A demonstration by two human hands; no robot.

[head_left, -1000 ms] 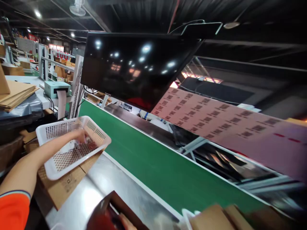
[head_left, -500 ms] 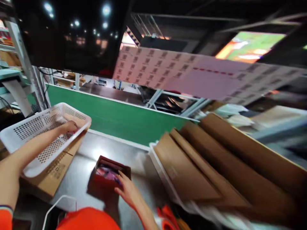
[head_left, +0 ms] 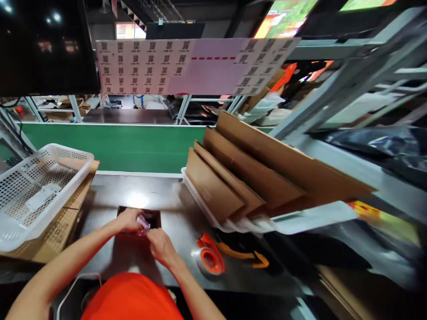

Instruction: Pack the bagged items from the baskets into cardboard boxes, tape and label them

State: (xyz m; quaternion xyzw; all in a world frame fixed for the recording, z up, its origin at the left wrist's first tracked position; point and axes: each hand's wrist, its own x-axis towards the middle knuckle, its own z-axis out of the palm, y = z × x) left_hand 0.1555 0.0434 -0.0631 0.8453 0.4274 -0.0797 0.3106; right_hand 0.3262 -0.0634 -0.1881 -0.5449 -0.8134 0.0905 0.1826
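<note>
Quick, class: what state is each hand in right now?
Left hand: closed on a shiny purple packet.
Right hand: curled at a small, dark red open box; grip cannot be told.

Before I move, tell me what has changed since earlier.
The left hand has left the white basket and moved right to the open box, at a purplish packet. Whether it grips is unclear. The right hand is still at the box; the basket stays on its cardboard.

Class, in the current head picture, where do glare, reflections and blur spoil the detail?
Head view: glare whitens part of the metal tabletop; lamps reflect in the dark screen; the lower right is smeared; the purple item at the left hand is too soft to identify.
</note>
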